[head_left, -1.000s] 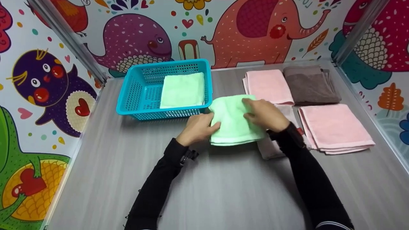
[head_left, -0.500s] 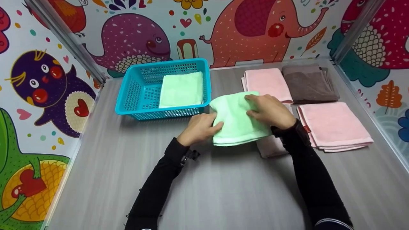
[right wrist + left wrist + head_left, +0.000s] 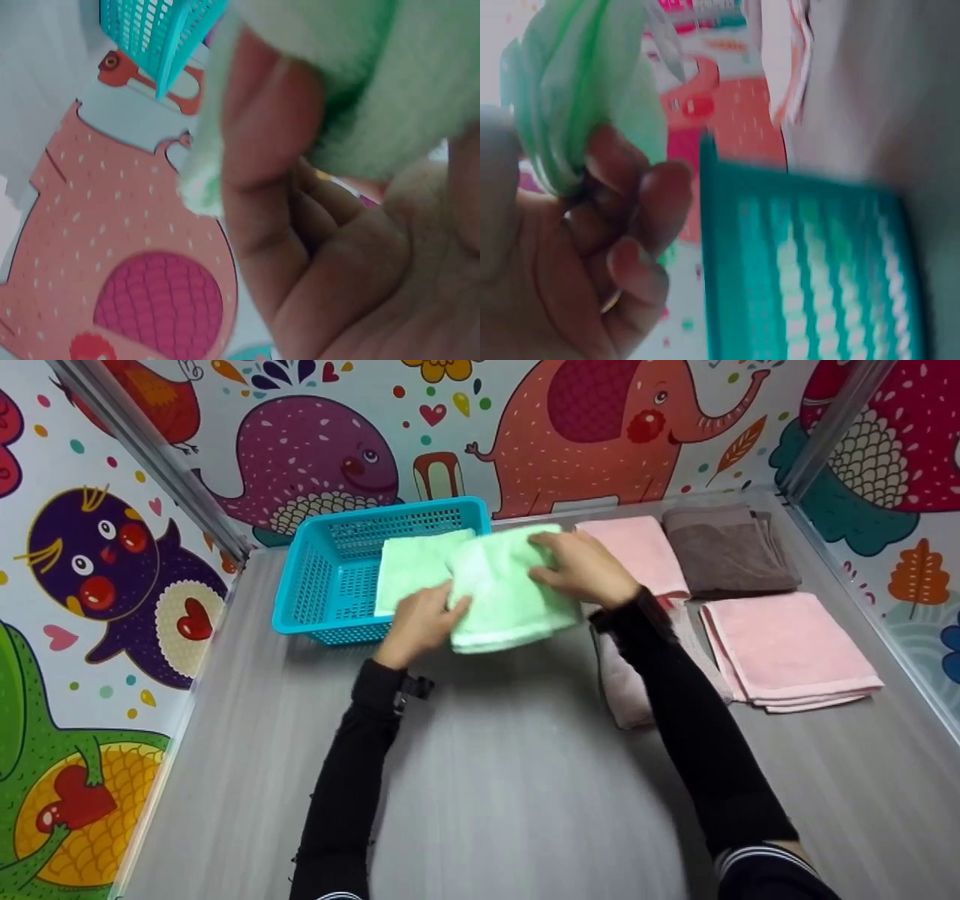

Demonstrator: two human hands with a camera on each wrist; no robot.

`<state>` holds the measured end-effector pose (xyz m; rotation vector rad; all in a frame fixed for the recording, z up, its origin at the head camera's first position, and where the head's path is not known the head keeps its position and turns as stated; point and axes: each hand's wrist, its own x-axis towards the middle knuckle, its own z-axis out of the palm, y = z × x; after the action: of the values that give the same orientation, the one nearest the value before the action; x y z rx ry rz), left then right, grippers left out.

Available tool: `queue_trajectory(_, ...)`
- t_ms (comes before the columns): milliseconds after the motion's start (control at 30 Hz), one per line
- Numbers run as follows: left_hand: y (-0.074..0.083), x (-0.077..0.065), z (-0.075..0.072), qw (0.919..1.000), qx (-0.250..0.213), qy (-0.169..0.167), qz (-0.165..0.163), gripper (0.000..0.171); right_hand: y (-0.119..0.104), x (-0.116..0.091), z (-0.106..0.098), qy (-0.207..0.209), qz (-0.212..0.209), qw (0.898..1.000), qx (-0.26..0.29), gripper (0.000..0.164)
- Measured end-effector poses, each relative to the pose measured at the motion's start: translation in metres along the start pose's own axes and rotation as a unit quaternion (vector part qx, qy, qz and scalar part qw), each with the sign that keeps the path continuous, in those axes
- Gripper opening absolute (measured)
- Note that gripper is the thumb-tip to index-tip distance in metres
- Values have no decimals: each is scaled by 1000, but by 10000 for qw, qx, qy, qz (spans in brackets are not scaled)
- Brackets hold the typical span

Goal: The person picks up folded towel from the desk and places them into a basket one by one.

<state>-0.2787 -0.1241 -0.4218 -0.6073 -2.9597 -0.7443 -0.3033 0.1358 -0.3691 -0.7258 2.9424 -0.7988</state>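
A folded light-green towel (image 3: 506, 592) is held up between both hands, overlapping the right side of the turquoise basket (image 3: 330, 626) in the head view. My left hand (image 3: 420, 622) pinches its left edge, thumb on top and fingers curled underneath. At the upper right edge my right hand (image 3: 589, 566) grips it the same way; the right wrist view shows those fingers (image 3: 262, 135) bent against the green cloth (image 3: 360, 82). Another folded green towel (image 3: 412, 566) lies inside the basket, partly covered by the held one. The left wrist view has the basket wall (image 3: 802, 270) close beside the fingers.
Folded on the right of the table are a pink towel (image 3: 637, 551), a brown towel (image 3: 727, 551) and a second pink towel (image 3: 795, 649). A greyish-pink towel (image 3: 626, 682) lies partly under the right forearm. Patterned wall panels (image 3: 442, 442) enclose the back and sides.
Both hands have carried the green towel left and away from the body, from in front of the pink towels to the basket's right rim. The basket and the other towels stay put.
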Motion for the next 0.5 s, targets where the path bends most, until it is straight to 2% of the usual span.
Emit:
queue_trajectory(100, -18, 6, -15, 9989, 51, 155, -447, 35, -8, 28, 7, 52, 107, 9996, 242, 55)
queue_trajectory(200, -33, 10, -26, 9959, 110, 514, -740, 37, -13, 53, 18, 170, 36, 9985, 518, 55)
queue_trajectory(300, -44, 14, -33, 9920, -6, 930, -852, 38, -15, 73, 29, 282, -32, 9962, 821, 54)
queue_trajectory(500, -63, 15, -36, 9795, -708, 1605, -992, 35, -17, 94, 49, 544, -286, 9877, 1435, 56)
